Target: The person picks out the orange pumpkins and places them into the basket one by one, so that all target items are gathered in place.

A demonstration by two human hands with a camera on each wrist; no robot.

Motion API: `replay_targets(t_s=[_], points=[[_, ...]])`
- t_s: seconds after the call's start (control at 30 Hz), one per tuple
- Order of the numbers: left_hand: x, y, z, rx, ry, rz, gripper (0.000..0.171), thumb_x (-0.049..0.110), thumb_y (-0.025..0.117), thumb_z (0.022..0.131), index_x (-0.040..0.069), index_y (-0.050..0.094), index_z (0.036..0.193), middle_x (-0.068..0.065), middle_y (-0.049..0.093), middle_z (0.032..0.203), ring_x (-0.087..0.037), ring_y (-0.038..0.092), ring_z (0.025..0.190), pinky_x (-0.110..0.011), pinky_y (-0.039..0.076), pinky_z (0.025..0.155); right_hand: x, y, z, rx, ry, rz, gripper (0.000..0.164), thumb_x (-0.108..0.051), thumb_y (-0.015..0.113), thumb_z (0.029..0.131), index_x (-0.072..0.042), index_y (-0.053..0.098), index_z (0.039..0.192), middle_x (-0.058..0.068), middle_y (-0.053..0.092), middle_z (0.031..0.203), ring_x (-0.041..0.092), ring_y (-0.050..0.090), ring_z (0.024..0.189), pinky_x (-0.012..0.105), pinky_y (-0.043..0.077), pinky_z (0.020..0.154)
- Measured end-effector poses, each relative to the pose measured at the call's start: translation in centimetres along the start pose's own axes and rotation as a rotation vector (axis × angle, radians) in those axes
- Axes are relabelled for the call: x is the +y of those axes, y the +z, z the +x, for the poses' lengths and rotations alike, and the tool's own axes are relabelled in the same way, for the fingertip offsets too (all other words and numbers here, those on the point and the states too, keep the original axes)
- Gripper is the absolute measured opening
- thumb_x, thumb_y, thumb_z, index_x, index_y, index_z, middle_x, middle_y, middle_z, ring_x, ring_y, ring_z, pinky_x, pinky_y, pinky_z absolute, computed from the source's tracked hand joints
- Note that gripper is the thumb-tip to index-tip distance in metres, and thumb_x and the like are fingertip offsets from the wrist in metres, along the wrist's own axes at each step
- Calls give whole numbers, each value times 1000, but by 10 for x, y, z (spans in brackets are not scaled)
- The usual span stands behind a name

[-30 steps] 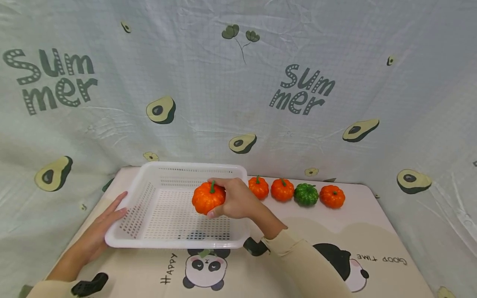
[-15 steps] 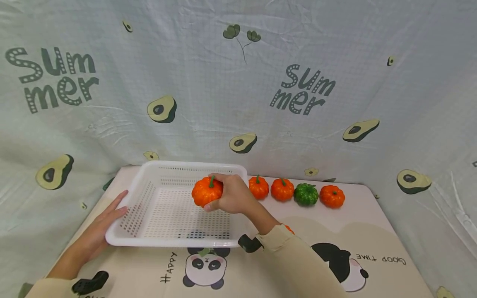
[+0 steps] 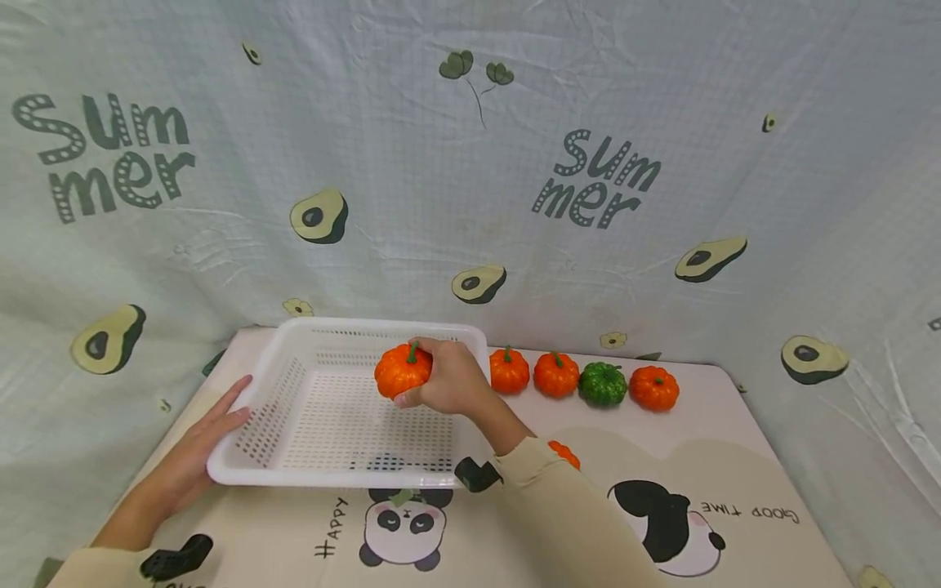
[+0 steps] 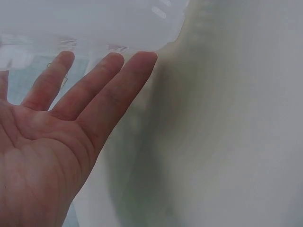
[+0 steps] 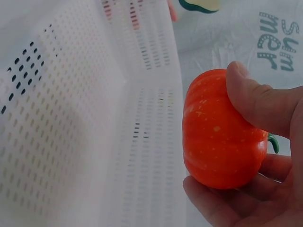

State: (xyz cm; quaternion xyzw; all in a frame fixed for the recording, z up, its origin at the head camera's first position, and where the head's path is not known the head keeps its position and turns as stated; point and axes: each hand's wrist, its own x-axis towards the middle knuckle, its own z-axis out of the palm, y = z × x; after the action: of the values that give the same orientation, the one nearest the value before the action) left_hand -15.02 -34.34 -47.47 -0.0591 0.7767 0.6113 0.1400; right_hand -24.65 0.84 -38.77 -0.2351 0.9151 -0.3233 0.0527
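My right hand (image 3: 454, 377) grips an orange toy pumpkin (image 3: 401, 371) with a green stem, held over the white plastic basket (image 3: 345, 482). In the right wrist view the thumb lies across one side of the pumpkin (image 5: 220, 132) and the fingers curl under the other. The perforated basket wall (image 5: 147, 156) stands beside it. At the basket's left side, my left hand (image 3: 194, 453) has its fingers extended. The left wrist view shows those fingertips (image 4: 142, 59) right at the basket's edge (image 4: 94, 28). The basket's visible inside holds nothing.
To the right of the basket, along the back, stand orange pumpkins (image 3: 556, 375) and a green pumpkin (image 3: 603, 385) in a row. Another orange pumpkin (image 3: 564, 454) is partly hidden behind my right sleeve. A printed cloth (image 3: 412, 204) hangs behind the table (image 3: 706, 441).
My right hand has moved slightly left and away from me with the pumpkin. An orange pumpkin has come into view beside the right sleeve. The left hand stays at the basket.
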Motion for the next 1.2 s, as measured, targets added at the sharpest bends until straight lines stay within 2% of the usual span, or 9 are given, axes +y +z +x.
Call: replay_targets(t_s=[0.07, 0.2, 0.33, 0.53, 0.83, 1.2], points=[[0, 1, 0, 0, -3, -8, 72, 50, 36, 111, 44, -14, 164, -24, -7, 175, -56, 25, 149, -38, 58, 95, 0, 1, 2, 2, 8, -11, 77, -32, 94, 75, -9, 62, 142, 7, 73, 128, 24, 65, 112, 38, 58, 98], [0, 2, -1, 2, -4, -10, 72, 50, 35, 112, 44, -13, 164, -24, -6, 174, -58, 26, 149, -47, 58, 97, 1, 4, 7, 7, 19, -9, 79, -34, 94, 74, -9, 62, 142, 7, 73, 128, 24, 65, 112, 38, 58, 98], [-1, 1, -1, 7, -3, -3, 71, 50, 34, 112, 43, -14, 164, -26, -4, 174, -55, 29, 147, -43, 59, 95, 1, 8, 12, 13, 21, 9, 78, -32, 95, 74, -8, 63, 141, 7, 73, 127, 24, 66, 111, 38, 57, 98], [-1, -1, -1, 3, 0, -7, 71, 50, 33, 112, 43, -14, 164, -25, -4, 174, -53, 28, 148, -36, 57, 92, 1, 16, 21, 18, 8, 4, 79, -30, 96, 73, -6, 63, 141, 7, 73, 129, 22, 66, 111, 35, 57, 100], [-2, 1, 0, 15, 4, -6, 71, 50, 35, 112, 44, -13, 164, -24, -2, 175, -55, 30, 148, -43, 59, 95, 0, 22, 26, 14, 31, -13, 79, -32, 96, 72, -7, 64, 140, 7, 74, 127, 23, 67, 111, 34, 57, 99], [-1, 1, -2, 24, 13, 22, 71, 53, 36, 111, 47, -11, 164, -23, 0, 175, -48, 35, 146, -41, 59, 95, -1, 28, 32, 34, 58, 5, 81, -33, 96, 72, -6, 63, 141, 8, 73, 128, 23, 66, 109, 36, 57, 100]])
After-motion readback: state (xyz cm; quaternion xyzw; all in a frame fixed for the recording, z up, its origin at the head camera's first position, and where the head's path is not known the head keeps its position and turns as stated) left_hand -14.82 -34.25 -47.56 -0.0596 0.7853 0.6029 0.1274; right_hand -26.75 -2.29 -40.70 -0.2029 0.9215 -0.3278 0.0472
